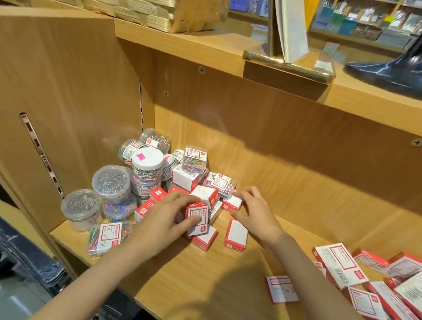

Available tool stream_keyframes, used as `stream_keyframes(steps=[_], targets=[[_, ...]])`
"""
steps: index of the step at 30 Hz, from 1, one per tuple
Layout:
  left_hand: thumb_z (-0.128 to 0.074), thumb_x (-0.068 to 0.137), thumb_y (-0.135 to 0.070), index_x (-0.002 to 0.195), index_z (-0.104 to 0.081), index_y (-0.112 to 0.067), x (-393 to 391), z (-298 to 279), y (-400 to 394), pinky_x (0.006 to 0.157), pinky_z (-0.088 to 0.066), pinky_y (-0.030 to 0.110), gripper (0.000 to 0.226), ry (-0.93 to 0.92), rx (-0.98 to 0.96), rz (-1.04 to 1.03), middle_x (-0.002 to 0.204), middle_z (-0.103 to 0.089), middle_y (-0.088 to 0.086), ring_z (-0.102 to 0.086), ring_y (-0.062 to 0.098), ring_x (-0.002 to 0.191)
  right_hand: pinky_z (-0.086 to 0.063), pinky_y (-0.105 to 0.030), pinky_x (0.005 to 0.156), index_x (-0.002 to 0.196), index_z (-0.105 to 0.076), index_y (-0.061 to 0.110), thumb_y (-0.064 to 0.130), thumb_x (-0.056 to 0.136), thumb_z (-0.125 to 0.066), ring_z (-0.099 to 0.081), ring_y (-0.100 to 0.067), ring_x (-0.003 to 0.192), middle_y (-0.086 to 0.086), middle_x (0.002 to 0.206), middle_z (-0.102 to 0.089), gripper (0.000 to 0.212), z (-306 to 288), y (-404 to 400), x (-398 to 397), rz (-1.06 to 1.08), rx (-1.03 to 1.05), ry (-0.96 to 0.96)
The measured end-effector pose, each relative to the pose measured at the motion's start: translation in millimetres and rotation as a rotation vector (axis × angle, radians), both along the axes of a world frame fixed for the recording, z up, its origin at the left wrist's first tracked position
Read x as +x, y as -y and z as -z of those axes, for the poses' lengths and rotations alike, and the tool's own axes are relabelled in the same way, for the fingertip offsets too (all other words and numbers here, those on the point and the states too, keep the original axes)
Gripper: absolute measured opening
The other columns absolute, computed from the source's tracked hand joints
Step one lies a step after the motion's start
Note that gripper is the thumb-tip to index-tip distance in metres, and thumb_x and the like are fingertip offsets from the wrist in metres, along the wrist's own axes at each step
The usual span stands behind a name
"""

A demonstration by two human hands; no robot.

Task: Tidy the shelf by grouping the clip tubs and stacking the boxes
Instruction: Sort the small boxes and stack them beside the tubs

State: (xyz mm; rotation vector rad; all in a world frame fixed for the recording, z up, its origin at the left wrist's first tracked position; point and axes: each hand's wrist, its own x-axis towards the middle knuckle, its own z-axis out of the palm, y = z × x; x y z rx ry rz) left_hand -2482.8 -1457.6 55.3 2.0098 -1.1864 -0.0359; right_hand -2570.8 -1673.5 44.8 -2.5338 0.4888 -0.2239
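The left hand point(165, 220) has its thumb and fingers clamped on a small red and white box point(197, 214), which sits on top of another small box point(203, 238) lying on the wooden shelf point(219, 276). The right hand point(253, 213) rests just to the right, its fingertips curled onto a small box point(233, 202) at the edge of the pile; whether it truly grips that box I cannot tell. Between the two wrists one more small box point(236, 235) stands alone on the shelf.

Behind the hands lies a loose heap of little boxes point(186, 178) and clear packs of coloured clips point(196, 158). To the left, near the shelf's side wall, the round clear tubs point(111, 180) of clips stand close together, some stacked, one with a white lid point(148, 157). A flat clear pack of coloured clips point(108, 236) lies at the near left edge.

At the near right, a jumble of larger red and white boxes point(341, 264) lies overlapping, with one flat box point(281, 289) apart from it.
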Motion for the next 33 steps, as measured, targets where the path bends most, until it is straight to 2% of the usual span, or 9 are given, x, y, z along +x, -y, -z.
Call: stream_keyframes(steps=[6, 9, 11, 14, 18, 21, 25, 29, 33], targets=[[-0.05, 0.089, -0.04, 0.109, -0.063, -0.017, 5, 2, 1, 0.075, -0.03, 0.007, 0.034, 0.033, 0.036, -0.106, 0.102, -0.051, -0.005, -0.05, 0.006, 0.087, -0.038, -0.011, 0.064, 0.11, -0.051, 0.022, 0.024, 0.079, -0.071, -0.045, -0.01, 0.099, 0.004, 0.106, -0.042, 0.038, -2, 1, 0, 0.057, 0.038, -0.028], [-0.037, 0.087, -0.041, 0.108, -0.062, -0.018, 5, 7, 7, 0.089, -0.036, 0.031, 0.04, 0.21, 0.045, -0.165, 0.111, -0.052, 0.002, -0.041, 0.022, 0.105, -0.037, -0.015, 0.064, 0.101, -0.053, 0.024, 0.019, 0.075, -0.073, -0.047, -0.011, 0.094, 0.0, 0.104, -0.043, 0.033, -7, 0, -3, 0.084, 0.089, 0.006], [-0.036, 0.087, -0.041, 0.105, -0.063, -0.019, 7, 5, 7, 0.09, -0.037, 0.039, 0.04, 0.238, 0.022, -0.177, 0.113, -0.053, 0.002, -0.037, 0.023, 0.107, -0.034, -0.009, 0.066, 0.095, -0.058, 0.023, 0.015, 0.074, -0.072, -0.044, -0.009, 0.092, -0.001, 0.104, -0.04, 0.027, -15, 0, -6, 0.114, 0.176, 0.09], [-0.039, 0.086, -0.05, 0.102, -0.064, -0.023, 7, 6, 5, 0.09, -0.036, 0.036, 0.04, 0.237, 0.034, -0.109, 0.113, -0.053, -0.001, -0.04, 0.019, 0.106, -0.039, -0.014, 0.073, 0.095, -0.058, 0.019, 0.014, 0.075, -0.068, -0.044, -0.011, 0.092, 0.0, 0.104, -0.033, 0.023, -26, 1, -9, 0.092, 0.06, 0.074], [-0.037, 0.082, -0.06, 0.111, -0.055, -0.034, 4, 9, 5, 0.082, -0.034, 0.033, 0.043, 0.242, 0.096, -0.025, 0.106, -0.055, -0.009, -0.039, 0.011, 0.099, -0.041, -0.03, 0.086, 0.118, -0.051, 0.015, 0.013, 0.079, -0.064, -0.044, -0.022, 0.106, -0.001, 0.105, -0.031, 0.041, -26, 1, -3, -0.017, -0.219, -0.261], [-0.033, 0.078, -0.064, 0.113, -0.058, -0.031, 5, 7, 7, 0.085, -0.031, 0.03, 0.054, 0.204, 0.121, -0.021, 0.105, -0.055, -0.011, -0.041, 0.012, 0.1, -0.038, -0.024, 0.084, 0.133, -0.038, 0.022, 0.011, 0.078, -0.066, -0.046, -0.016, 0.111, 0.001, 0.117, -0.045, 0.062, -25, -4, 3, -0.037, -0.085, -0.131], [-0.034, 0.075, -0.067, 0.113, -0.061, -0.03, 10, 7, 8, 0.085, -0.033, 0.03, 0.059, 0.122, 0.094, -0.024, 0.106, -0.056, -0.012, -0.041, 0.009, 0.097, -0.046, -0.02, 0.066, 0.12, -0.039, 0.024, 0.017, 0.076, -0.074, -0.054, -0.007, 0.078, 0.007, 0.115, -0.05, 0.057, -20, -6, -2, 0.092, 0.153, -0.034], [-0.033, 0.074, -0.068, 0.114, -0.061, -0.029, 11, 6, 8, 0.084, -0.032, 0.028, 0.063, 0.099, 0.089, -0.013, 0.106, -0.055, -0.013, -0.041, 0.01, 0.096, -0.055, -0.027, 0.066, 0.103, -0.041, 0.022, 0.017, 0.071, -0.078, -0.062, -0.012, 0.076, 0.005, 0.106, -0.056, 0.049, -15, -5, -6, 0.187, 0.278, 0.0], [-0.033, 0.074, -0.067, 0.114, -0.061, -0.028, 10, 5, 7, 0.083, -0.03, 0.027, 0.063, 0.095, 0.083, -0.012, 0.105, -0.055, -0.012, -0.041, 0.01, 0.096, -0.045, -0.016, 0.067, 0.117, -0.046, 0.021, 0.013, 0.073, -0.076, -0.053, -0.009, 0.09, 0.001, 0.111, -0.05, 0.054, -18, -10, -3, 0.172, 0.243, 0.072]])
